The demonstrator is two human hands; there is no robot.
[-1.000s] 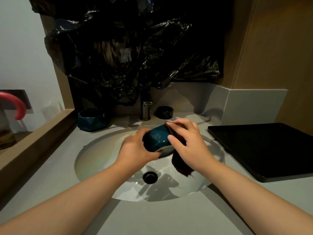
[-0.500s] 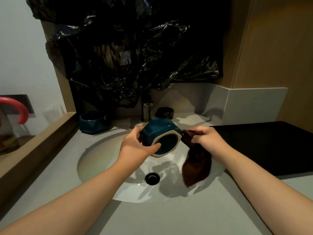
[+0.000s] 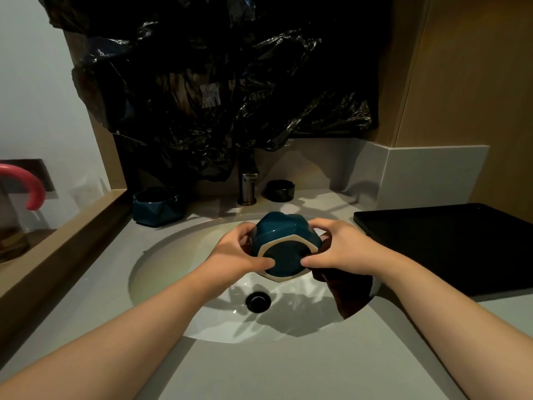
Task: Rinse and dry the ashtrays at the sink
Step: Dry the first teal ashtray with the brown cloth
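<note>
A teal faceted ashtray (image 3: 284, 241) is held over the white sink basin (image 3: 173, 264), its unglazed-rimmed underside turned toward me. My left hand (image 3: 233, 252) grips its left side, thumb on the base. My right hand (image 3: 337, 248) grips the right side, thumb on the base, and also holds a dark brown cloth (image 3: 349, 293) that hangs below the hand into the basin. A second teal ashtray (image 3: 157, 206) stands on the counter at the back left. A small black ashtray (image 3: 279, 191) sits right of the faucet (image 3: 247, 187).
A black tray (image 3: 450, 243) lies on the counter to the right. Black plastic sheeting (image 3: 216, 82) covers the wall above the faucet. The drain (image 3: 258, 301) is in the basin bottom. A wooden ledge (image 3: 57, 255) runs along the left, with a pink hook (image 3: 31, 186) beyond it.
My right hand, which had pulled away to the right with the cloth, has come back and taken hold of the ashtray's right side. The ashtray's underside has turned more toward me.
</note>
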